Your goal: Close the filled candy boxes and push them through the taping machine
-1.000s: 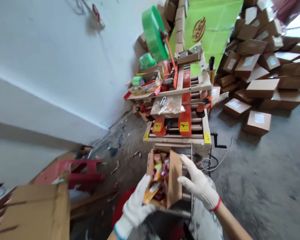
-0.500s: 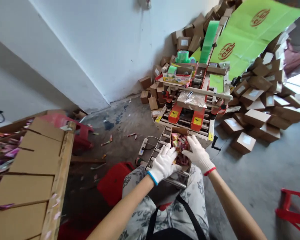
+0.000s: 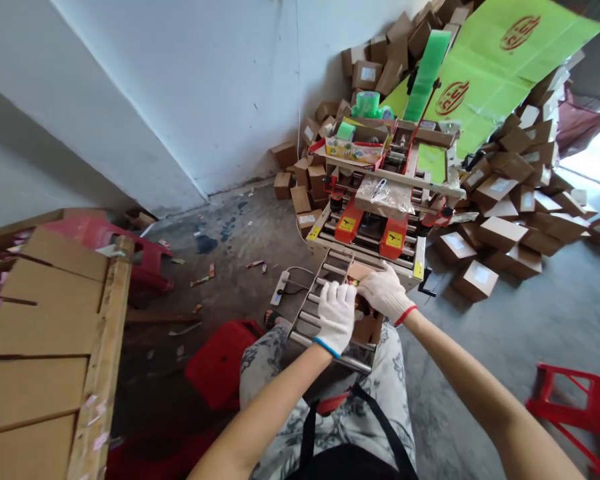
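Note:
An open cardboard box (image 3: 367, 329) with wrapped packets inside sits on the short roller track (image 3: 310, 316) in front of my knees. Its near and far end flaps are bent inward, covering much of the packets. My left hand (image 3: 337, 313), in a white glove with a blue cuff, is closed with its fingers curled at the box's left side. From the right, my right hand (image 3: 386, 292), gloved with a red cuff, reaches over the box, its fingers bent at the upper edge. The hands nearly meet above the packets and hide part of the box.
Beyond the track stands a carton taping machine (image 3: 370, 227) with green tape rolls (image 3: 367, 105) on top. Cardboard boxes (image 3: 510, 233) are piled behind and right. At left is a wooden-edged table (image 3: 103, 347) with cardboard. A red stool (image 3: 575, 407) and power strip (image 3: 280, 288) are on the floor.
The end flaps have folded inward over the packets. My left hand has gone from spread to curled at the left side, and my right hand has moved in over the box.

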The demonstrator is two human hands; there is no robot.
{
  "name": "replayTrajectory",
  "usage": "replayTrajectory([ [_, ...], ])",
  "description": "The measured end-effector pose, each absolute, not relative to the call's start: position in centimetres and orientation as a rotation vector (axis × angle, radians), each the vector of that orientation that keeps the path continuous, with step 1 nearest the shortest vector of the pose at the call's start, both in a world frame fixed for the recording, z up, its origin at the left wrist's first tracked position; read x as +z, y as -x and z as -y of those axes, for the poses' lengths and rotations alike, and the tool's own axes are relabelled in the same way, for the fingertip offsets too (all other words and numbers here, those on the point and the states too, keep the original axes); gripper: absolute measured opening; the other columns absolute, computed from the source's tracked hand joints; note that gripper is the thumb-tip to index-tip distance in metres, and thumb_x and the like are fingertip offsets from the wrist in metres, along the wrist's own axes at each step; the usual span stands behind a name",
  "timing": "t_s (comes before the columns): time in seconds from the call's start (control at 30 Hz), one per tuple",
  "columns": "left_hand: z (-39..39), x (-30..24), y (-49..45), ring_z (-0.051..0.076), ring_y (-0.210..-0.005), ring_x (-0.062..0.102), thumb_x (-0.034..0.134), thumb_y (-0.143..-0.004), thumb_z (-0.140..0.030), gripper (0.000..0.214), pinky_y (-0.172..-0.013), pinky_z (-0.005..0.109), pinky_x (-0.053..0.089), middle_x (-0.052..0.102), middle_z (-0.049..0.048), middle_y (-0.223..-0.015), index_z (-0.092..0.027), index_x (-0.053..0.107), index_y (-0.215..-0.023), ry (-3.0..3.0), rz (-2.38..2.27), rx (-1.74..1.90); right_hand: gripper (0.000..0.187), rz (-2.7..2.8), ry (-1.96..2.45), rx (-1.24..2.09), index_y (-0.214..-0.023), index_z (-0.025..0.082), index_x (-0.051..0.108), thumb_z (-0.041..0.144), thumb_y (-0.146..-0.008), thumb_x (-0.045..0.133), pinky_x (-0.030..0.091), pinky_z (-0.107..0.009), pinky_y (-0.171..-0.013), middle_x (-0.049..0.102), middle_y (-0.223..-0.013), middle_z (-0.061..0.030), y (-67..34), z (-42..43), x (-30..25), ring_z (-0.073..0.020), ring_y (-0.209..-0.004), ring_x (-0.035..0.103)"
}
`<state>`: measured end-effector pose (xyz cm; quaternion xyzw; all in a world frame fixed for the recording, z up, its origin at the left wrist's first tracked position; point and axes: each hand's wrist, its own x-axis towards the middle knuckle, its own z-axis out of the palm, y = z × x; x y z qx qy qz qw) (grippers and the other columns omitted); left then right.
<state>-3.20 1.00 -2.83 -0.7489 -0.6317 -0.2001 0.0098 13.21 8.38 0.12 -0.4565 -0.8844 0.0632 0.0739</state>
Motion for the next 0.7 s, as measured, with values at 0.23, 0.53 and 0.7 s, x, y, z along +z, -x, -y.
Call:
replayTrajectory([
  [0.23,-1.5,-5.9,2.1,0.028,-0.144,0.047,0.041,-0.089,-0.002,0.076,-0.112,0.042,0.050,0.033,0.0146,-0.165,-0.022,0.029,-0.161,2.403,2.194,-0.699,0.042,1.835,1.610,0.291,-0.132,0.017,0.060,0.028,-0.100,0.035,0.021,-0.046,-0.125,0.062,-0.135,-0.0137,-7.9,-11.2,-4.2,-0.0233,-0.131,0.051],
  [0.53,-0.5,-7.5,4.0,0.031,-0.157,0.018,0.047,-0.089,-0.018,0.071,-0.126,0.054,0.029,0.027,0.0148,-0.167,-0.009,0.033,-0.158,2.824,1.942,-0.807,0.068,1.740,1.488,0.567,-0.162,0.016,0.017,0.049,-0.104,0.031,0.026,-0.049,-0.125,0.026,-0.166,-0.0135,-10.5,-2.5,-7.5,-0.0235,-0.154,0.025],
  [0.7,-0.6,-7.9,3.9,0.026,-0.155,0.027,0.044,-0.094,-0.021,0.060,-0.129,0.050,0.026,0.037,0.0132,-0.163,-0.011,0.043,-0.153,2.701,2.103,-1.380,0.062,1.898,1.553,0.407,-0.160,0.015,0.025,0.044,-0.105,0.032,0.029,-0.049,-0.123,0.036,-0.161,-0.0156,-10.5,-0.3,-7.5,-0.0243,-0.150,0.033],
])
